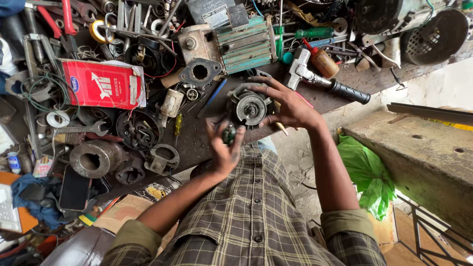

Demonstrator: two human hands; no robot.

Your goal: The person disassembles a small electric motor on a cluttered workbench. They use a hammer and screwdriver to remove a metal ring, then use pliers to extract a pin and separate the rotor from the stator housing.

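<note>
Two hands work at the near edge of the cluttered counter (pixel 197 143). The left hand (pixel 224 148) is closed around a small dark green, knob-like part (pixel 228 134), which it holds upright between the fingertips. The round metal motor housing (pixel 250 108) lies just beside it, at about one o'clock from this hand, with its flat circular face turned up and its axis pointing at the camera. The right hand (pixel 290 106) has its fingers spread wide and rests on the housing's rim from the three o'clock side, so it is the nearer one. The housing looks like grey cast metal, dull and greasy, with a bright hub in the centre. At twelve o'clock stands a green ribbed block (pixel 245 47); at nine o'clock lies a red carton (pixel 101 83).
</note>
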